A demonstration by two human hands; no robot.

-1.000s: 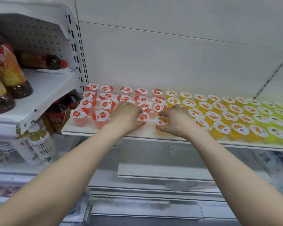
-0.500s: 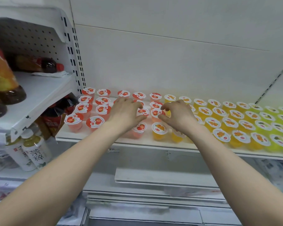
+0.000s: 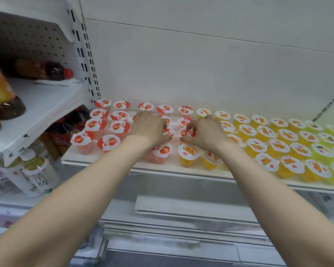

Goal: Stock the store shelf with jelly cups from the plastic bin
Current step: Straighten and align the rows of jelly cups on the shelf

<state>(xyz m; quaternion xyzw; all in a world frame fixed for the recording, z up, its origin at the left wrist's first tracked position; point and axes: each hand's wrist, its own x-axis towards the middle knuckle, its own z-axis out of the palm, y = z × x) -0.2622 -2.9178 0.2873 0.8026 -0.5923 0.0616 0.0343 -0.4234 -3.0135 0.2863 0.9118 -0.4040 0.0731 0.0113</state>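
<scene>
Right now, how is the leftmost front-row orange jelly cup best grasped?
Probably grip the orange jelly cup by its wide rim under the lid, coming from the open front of the shelf; it stands upright, tapers downward, and other cups stand behind and beside it.

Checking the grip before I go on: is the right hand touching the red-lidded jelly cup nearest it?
Touching. The head view shows the right hand with fingertips on the lid of the red-lidded jelly cup and the thumb at its near edge.
</scene>
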